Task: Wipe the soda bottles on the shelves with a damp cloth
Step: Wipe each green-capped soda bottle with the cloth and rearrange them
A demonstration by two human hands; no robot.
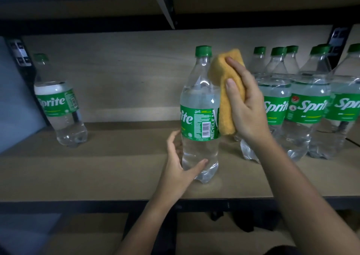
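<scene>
**Wiping mid-shelf bottle: tip-over risk**

Going left to right: lone Sprite bottle (58, 106) stood far left on the shelf (116, 176), well apart from the rest. Left hand (180, 163) cupped the low part of the centre bottle (200, 118), thumb across the base, fingers curled behind, a light steadying hold rather than a firm clamp. Right hand (247, 106) gripped the orange cloth (227, 99), pressing it on the bottle's right side from shoulder to label. Cluster of bottles (303, 108) stood just right of that hand.

Risks, as judged: sideways cloth pressure high up could tilt the centre bottle leftward, since the hold was low. A wide stroke or elbow swing could knock the crowded right cluster. Damp plastic might slip.
</scene>
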